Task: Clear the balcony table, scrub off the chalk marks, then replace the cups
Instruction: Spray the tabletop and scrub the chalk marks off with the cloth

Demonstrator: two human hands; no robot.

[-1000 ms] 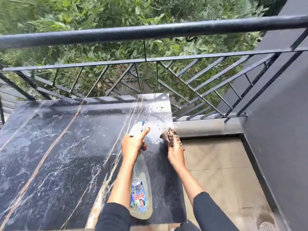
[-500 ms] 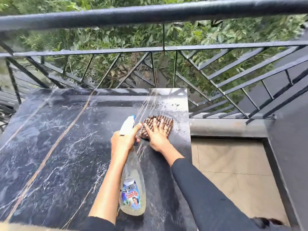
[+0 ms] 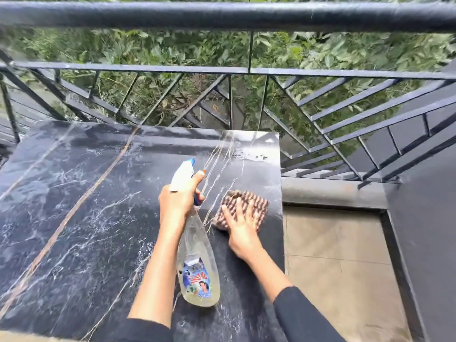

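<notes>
A black marble table [image 3: 74,218] with pale veins fills the left and centre of the view. My left hand [image 3: 179,198] grips the neck of a clear spray bottle [image 3: 197,267] with a white and blue nozzle, held above the tabletop with its nozzle pointing away from me. My right hand [image 3: 240,225] presses flat, fingers spread, on a brown striped cloth [image 3: 249,202] lying near the table's right edge. Small wet specks [image 3: 256,155] show at the far right corner. No cups are in view.
A dark metal railing [image 3: 227,16] runs along the far side, with green foliage beyond it. To the right of the table lie a beige tiled floor [image 3: 333,255] and a dark wall [image 3: 427,230]. A low ledge [image 3: 333,191] runs under the railing.
My right hand with the cloth has slid toward the table's right edge and a little nearer to me. The view has tilted and moved closer. The bottle stays in my left hand.
</notes>
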